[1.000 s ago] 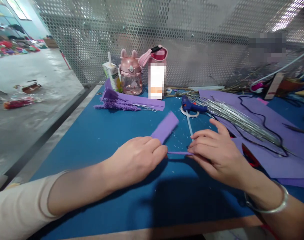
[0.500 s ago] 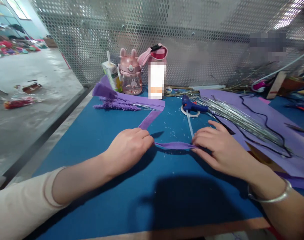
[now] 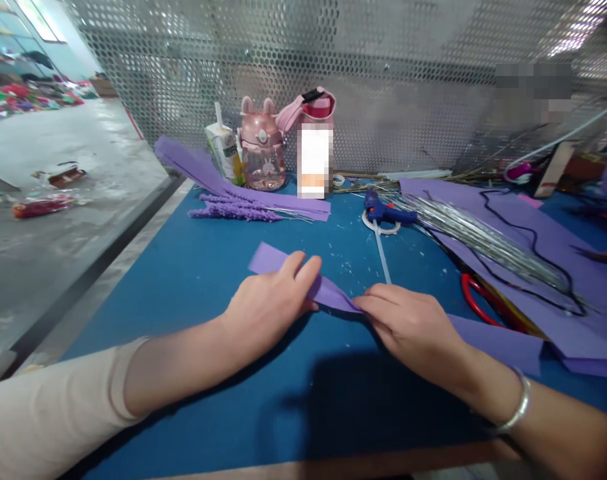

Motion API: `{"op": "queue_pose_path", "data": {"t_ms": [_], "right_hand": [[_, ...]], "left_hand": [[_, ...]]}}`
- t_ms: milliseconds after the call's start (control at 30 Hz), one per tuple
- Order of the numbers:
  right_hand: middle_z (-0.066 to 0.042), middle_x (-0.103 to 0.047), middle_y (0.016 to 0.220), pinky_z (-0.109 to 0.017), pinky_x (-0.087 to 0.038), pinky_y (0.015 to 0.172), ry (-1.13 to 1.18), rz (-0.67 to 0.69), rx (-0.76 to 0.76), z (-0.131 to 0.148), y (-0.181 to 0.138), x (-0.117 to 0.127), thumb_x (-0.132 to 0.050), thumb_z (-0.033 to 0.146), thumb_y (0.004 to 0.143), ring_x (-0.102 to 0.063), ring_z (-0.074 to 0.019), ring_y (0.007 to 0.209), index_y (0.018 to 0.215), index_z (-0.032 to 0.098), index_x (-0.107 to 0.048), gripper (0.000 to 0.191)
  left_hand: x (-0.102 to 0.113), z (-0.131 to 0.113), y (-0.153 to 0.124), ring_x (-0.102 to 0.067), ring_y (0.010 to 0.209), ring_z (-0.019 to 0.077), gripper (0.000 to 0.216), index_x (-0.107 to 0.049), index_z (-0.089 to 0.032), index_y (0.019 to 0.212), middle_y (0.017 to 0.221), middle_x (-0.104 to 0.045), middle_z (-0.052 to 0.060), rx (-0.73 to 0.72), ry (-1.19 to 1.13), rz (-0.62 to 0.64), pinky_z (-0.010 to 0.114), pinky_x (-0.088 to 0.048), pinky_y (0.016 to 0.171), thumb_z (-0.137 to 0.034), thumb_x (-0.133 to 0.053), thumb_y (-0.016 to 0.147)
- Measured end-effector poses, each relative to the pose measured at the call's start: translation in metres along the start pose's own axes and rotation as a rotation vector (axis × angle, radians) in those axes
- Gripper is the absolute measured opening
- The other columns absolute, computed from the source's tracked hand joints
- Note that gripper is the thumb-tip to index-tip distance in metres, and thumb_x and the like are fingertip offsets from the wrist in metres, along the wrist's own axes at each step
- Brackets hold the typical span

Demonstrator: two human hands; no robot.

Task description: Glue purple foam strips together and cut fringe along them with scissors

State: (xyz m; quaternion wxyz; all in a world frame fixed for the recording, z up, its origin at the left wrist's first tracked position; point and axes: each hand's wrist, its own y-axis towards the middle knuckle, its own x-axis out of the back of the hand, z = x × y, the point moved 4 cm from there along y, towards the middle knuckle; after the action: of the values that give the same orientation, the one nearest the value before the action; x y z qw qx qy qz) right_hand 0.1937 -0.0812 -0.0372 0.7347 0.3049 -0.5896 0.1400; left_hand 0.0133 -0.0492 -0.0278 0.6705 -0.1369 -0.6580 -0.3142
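A long purple foam strip (image 3: 333,297) lies across the blue table top (image 3: 193,280), running from upper left to lower right. My left hand (image 3: 270,303) rests on its left part, fingers pinched on the strip. My right hand (image 3: 408,327) covers the strip just to the right, fingers curled down on it. The strip's far end (image 3: 498,340) shows past my right wrist, which wears a silver bangle (image 3: 516,407).
At the back stand a juice carton (image 3: 224,152), a pink bottle (image 3: 262,152) and a pink-lidded cup (image 3: 314,150). More purple strips (image 3: 263,197) and purple sprigs (image 3: 230,212) lie near them. A blue glue gun (image 3: 386,213), silver wires (image 3: 473,243), red scissors (image 3: 476,303) and purple sheets (image 3: 558,267) fill the right side.
The strip has gone from a twisted, raised band between my hands to lying flat and spread out. Both hands came closer together and my right hand slid left onto it.
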Motion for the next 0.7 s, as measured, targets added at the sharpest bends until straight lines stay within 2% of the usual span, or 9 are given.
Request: {"op": "queue_pose_path", "data": {"t_ms": [100, 167, 267, 333, 367, 467, 533, 600, 700], "right_hand": [[-0.005, -0.065, 0.085, -0.026, -0.043, 0.063, -0.013, 0.002, -0.024, -0.010, -0.002, 0.000, -0.042, 0.013, 0.088, -0.060, -0.0167, 0.077, 0.102, 0.019, -0.064, 0.027], [-0.004, -0.066, 0.084, -0.026, -0.044, 0.062, -0.011, 0.005, -0.031, -0.013, -0.001, 0.000, -0.043, 0.019, 0.090, -0.061, -0.0164, 0.075, 0.105, 0.020, -0.063, 0.026], [-0.003, -0.067, 0.083, -0.025, -0.045, 0.062, -0.003, -0.003, -0.021, -0.014, 0.000, -0.001, -0.045, 0.023, 0.090, -0.062, -0.0156, 0.073, 0.106, 0.021, -0.064, 0.025], [-0.003, -0.068, 0.084, -0.025, -0.046, 0.063, 0.000, -0.014, -0.020, -0.014, 0.000, -0.002, -0.045, 0.024, 0.090, -0.063, -0.0152, 0.074, 0.106, 0.021, -0.064, 0.025], [-0.004, -0.069, 0.084, -0.025, -0.046, 0.065, 0.002, -0.017, -0.024, -0.015, 0.000, -0.003, -0.045, 0.024, 0.091, -0.063, -0.0151, 0.075, 0.106, 0.021, -0.064, 0.025], [-0.003, -0.069, 0.084, -0.025, -0.046, 0.065, 0.005, -0.018, -0.030, -0.017, -0.002, -0.005, -0.044, 0.025, 0.091, -0.063, -0.0150, 0.074, 0.108, 0.022, -0.063, 0.026], [-0.002, -0.069, 0.081, -0.025, -0.044, 0.062, 0.001, -0.027, -0.024, -0.019, -0.002, -0.004, -0.044, 0.024, 0.091, -0.063, -0.0149, 0.071, 0.109, 0.023, -0.063, 0.026], [-0.001, -0.069, 0.079, -0.025, -0.043, 0.059, 0.001, -0.043, -0.018, -0.021, -0.003, -0.003, -0.044, 0.025, 0.092, -0.063, -0.0146, 0.068, 0.109, 0.023, -0.063, 0.026], [-0.001, -0.070, 0.079, -0.025, -0.044, 0.058, 0.025, -0.039, -0.009, -0.024, -0.003, -0.001, -0.044, 0.027, 0.092, -0.064, -0.0141, 0.067, 0.110, 0.023, -0.063, 0.027]], "left_hand": [[0.000, 0.011, 0.002, -0.062, 0.057, 0.0173, 0.070, -0.022, -0.018, 0.137, 0.124, -0.049, 0.017, 0.109, 0.038, 0.048, 0.025, -0.040, 0.040, -0.033, -0.058, 0.078], [0.003, 0.012, 0.003, -0.063, 0.071, 0.0231, 0.072, -0.025, -0.018, 0.136, 0.121, -0.053, 0.017, 0.060, 0.021, 0.046, 0.029, -0.046, 0.048, -0.034, -0.061, 0.076], [0.008, 0.006, 0.005, -0.051, 0.106, 0.0326, 0.056, -0.041, -0.017, 0.125, 0.127, -0.050, 0.016, -0.120, -0.024, -0.052, 0.044, -0.046, 0.079, -0.030, -0.063, 0.075], [0.007, 0.003, 0.005, -0.042, 0.117, 0.0327, 0.037, -0.049, -0.017, 0.112, 0.134, -0.044, 0.014, -0.233, -0.076, -0.108, 0.051, -0.035, 0.095, -0.025, -0.060, 0.078], [0.004, 0.002, 0.006, -0.042, 0.117, 0.0304, 0.029, -0.050, -0.017, 0.107, 0.134, -0.044, 0.013, -0.279, -0.117, -0.102, 0.051, -0.032, 0.098, -0.023, -0.057, 0.079], [-0.009, 0.005, 0.008, -0.055, 0.098, 0.0206, 0.014, -0.052, -0.016, 0.094, 0.118, -0.056, 0.009, -0.365, -0.265, 0.018, 0.039, -0.043, 0.089, -0.027, -0.050, 0.085], [-0.014, 0.010, 0.011, -0.057, 0.086, 0.0167, 0.018, -0.054, -0.016, 0.088, 0.101, -0.060, 0.007, -0.384, -0.326, 0.071, 0.029, -0.046, 0.076, -0.032, -0.046, 0.088], [-0.014, 0.017, 0.013, -0.056, 0.080, 0.0155, 0.024, -0.055, -0.016, 0.083, 0.089, -0.061, 0.005, -0.383, -0.325, 0.056, 0.027, -0.045, 0.071, -0.035, -0.042, 0.090], [-0.012, 0.027, 0.015, -0.055, 0.078, 0.0168, 0.024, -0.057, -0.017, 0.083, 0.086, -0.062, 0.004, -0.389, -0.233, -0.012, 0.030, -0.043, 0.071, -0.030, -0.039, 0.092]]}}
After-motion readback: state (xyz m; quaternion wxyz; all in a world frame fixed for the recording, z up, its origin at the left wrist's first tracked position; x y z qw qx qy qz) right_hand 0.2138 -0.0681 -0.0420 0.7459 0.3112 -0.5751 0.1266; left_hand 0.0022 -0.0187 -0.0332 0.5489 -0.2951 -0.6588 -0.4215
